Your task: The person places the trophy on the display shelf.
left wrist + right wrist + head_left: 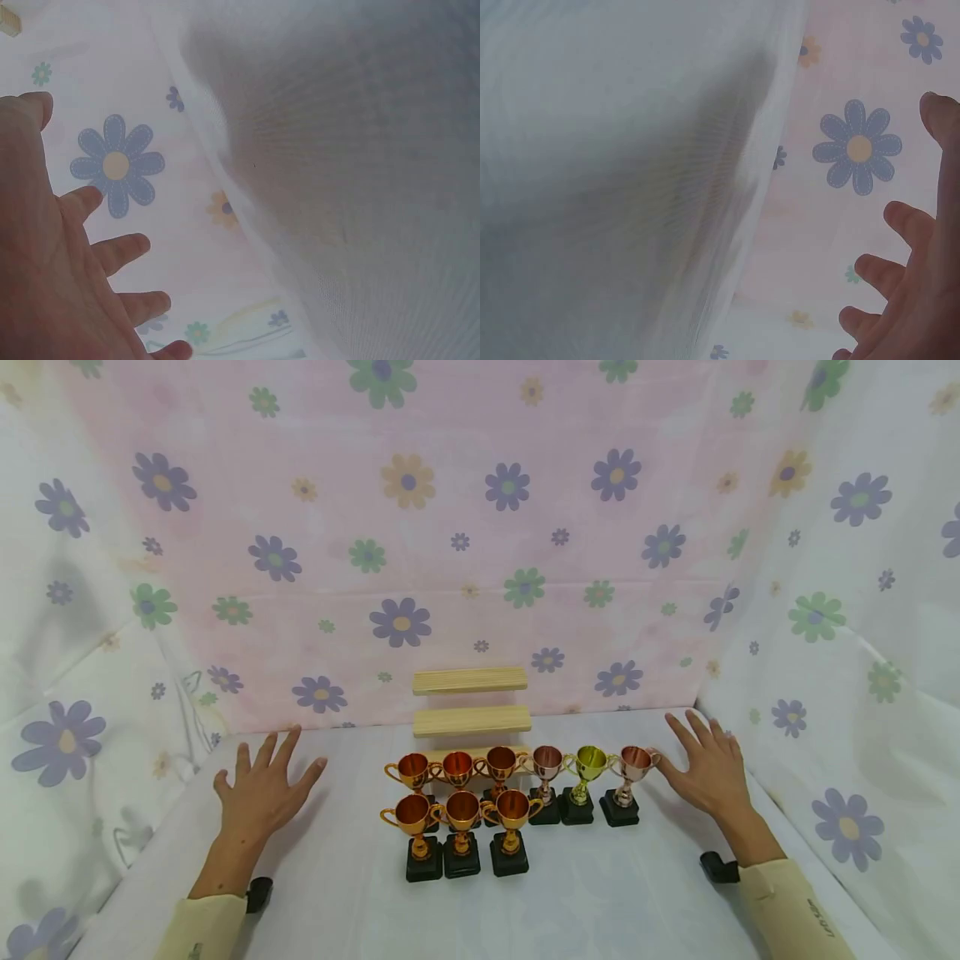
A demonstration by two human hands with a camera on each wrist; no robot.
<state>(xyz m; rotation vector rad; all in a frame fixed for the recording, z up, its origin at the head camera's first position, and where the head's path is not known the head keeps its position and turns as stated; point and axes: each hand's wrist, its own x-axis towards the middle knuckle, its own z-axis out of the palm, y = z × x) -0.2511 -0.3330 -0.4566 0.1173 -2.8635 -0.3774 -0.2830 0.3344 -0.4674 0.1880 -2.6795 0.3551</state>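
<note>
Small trophy cups on black bases stand in two rows at the middle of the white table. Three orange-gold trophies (462, 810) form the front row. Behind them, from left to right, come orange and copper trophies (413, 770), a rose-gold trophy (547, 762), a yellow-gold trophy (590, 763) and another rose-gold trophy (635, 763) at the right end. My left hand (258, 797) is held to the left of the rows, fingers spread, holding nothing. On the other side my right hand (708, 772) also has its fingers spread and empty, its thumb near the end trophy's handle in the head view.
A stepped wooden rack (471, 721) with three light planks stands behind the trophies, its lowest plank partly hidden by them. Flower-print cloth (465, 527) encloses the back and both sides. White table surface (337, 893) extends around the trophies.
</note>
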